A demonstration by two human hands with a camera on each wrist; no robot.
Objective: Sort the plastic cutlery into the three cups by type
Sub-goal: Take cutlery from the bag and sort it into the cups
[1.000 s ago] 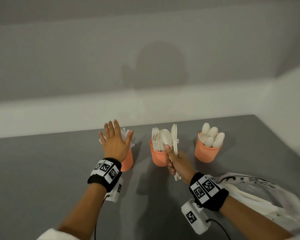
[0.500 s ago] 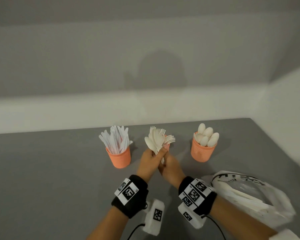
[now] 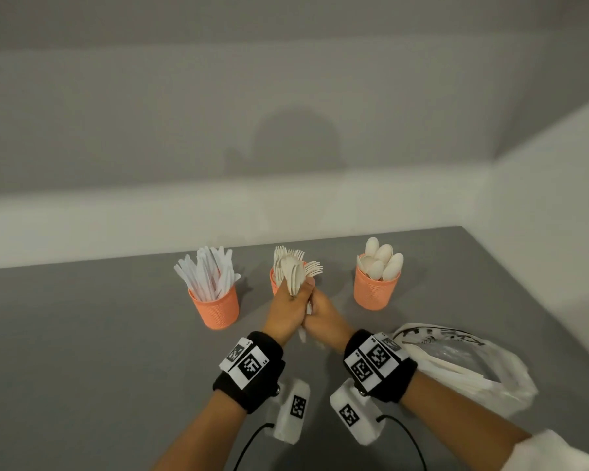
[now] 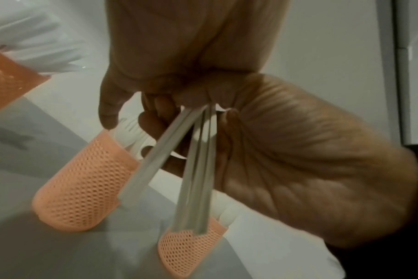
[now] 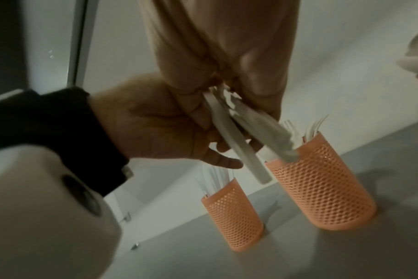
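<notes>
Cutlery bundle [image 3: 295, 278]: we hold it upright, heads up and away, handles toward us, with our left hand [image 3: 288, 309] and right hand [image 3: 323, 317] both clamped round its stems. Bare table [image 3: 82, 334] lies left; a bag [image 3: 456, 365] crowds the right. Beyond stand the knife cup [image 3: 215, 309], fork cup [image 3: 274, 283] and spoon cup [image 3: 374, 290].

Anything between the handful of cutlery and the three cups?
Nothing visible. Both hands, left hand and right hand, grip the bundle of cutlery just in front of the fork cup. The knife cup and spoon cup stand open-topped either side.
</notes>
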